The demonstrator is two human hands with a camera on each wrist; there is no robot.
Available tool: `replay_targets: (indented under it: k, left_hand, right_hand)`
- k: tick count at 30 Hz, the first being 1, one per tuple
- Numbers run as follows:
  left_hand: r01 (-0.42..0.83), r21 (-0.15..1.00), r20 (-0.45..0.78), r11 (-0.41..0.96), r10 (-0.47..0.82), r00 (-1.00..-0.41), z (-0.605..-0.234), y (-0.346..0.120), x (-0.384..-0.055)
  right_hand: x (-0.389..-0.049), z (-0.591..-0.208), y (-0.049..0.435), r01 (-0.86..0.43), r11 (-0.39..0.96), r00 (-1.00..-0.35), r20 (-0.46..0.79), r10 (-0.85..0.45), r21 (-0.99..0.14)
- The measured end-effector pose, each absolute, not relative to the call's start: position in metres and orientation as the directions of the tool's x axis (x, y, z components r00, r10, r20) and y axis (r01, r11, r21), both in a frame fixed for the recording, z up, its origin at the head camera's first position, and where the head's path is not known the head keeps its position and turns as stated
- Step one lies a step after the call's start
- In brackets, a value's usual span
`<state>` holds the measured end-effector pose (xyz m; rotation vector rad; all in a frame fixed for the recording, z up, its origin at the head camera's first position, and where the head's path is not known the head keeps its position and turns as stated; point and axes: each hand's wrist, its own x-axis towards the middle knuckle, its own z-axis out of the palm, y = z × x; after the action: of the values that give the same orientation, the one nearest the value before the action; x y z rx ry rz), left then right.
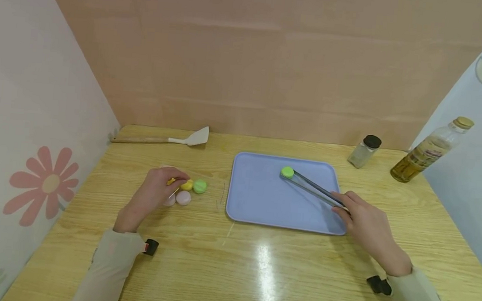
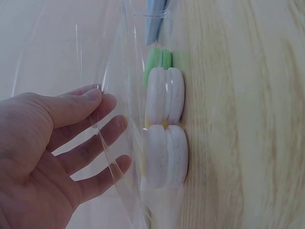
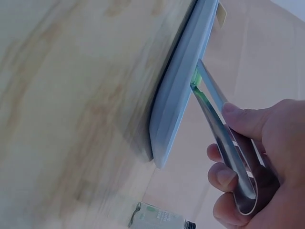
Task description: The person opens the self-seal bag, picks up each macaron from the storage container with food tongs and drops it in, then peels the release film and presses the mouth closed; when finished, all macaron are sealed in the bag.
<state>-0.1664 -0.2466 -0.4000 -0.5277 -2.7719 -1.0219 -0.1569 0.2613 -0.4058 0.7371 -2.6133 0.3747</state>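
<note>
On the left of the table my left hand (image 1: 159, 189) pinches the edge of a clear plastic bag (image 2: 107, 124) between thumb and forefinger, its other fingers spread. Through the film I see pale pink macarons (image 2: 167, 155), a green macaron (image 1: 200, 186) and a yellow macaron (image 1: 187, 185); the hand partly covers the group. My right hand (image 1: 368, 221) grips metal tongs (image 1: 317, 189). Between the tongs' tips is another green macaron (image 1: 287, 172), over the blue tray (image 1: 258, 195). Whether that macaron touches the tray I cannot tell.
A spatula (image 1: 151, 140) with a wooden handle lies along the back left edge. At the back right stand a small black-lidded jar (image 1: 363, 152) and a bottle of yellow oil (image 1: 425, 154). Walls border the table at the back and sides.
</note>
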Motion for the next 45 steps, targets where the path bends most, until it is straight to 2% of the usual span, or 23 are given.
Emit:
replay_targets:
  k: [6, 18, 27, 36, 45]
  left_hand:
    - [0.373, 0.591, 0.256, 0.715, 0.273, -0.927, -0.401, -0.247, -0.166]
    - [0.357, 0.598, 0.242, 0.717, 0.263, -0.934, -0.4, -0.248, -0.166]
    - [0.348, 0.599, 0.231, 0.721, 0.259, -0.938, -0.401, -0.248, -0.165]
    - [0.366, 0.59, 0.252, 0.72, 0.267, -0.93, -0.4, -0.246, -0.166]
    - [0.375, 0.572, 0.264, 0.729, 0.27, -0.926, -0.398, -0.245, -0.167]
  right_hand:
    - [-0.153, -0.403, 0.257, -0.571, 0.808, -0.762, 0.456, -0.459, -0.142]
    - [-0.138, -0.393, 0.237, -0.669, 0.735, -0.676, 0.503, -0.539, -0.112]
    - [-0.129, -0.393, 0.206, -0.725, 0.679, -0.643, 0.471, -0.604, -0.118]
    - [-0.131, -0.4, 0.178, -0.799, 0.589, -0.558, 0.515, -0.651, -0.12]
    - [-0.138, -0.401, 0.155, -0.819, 0.562, -0.536, 0.501, -0.679, -0.113]
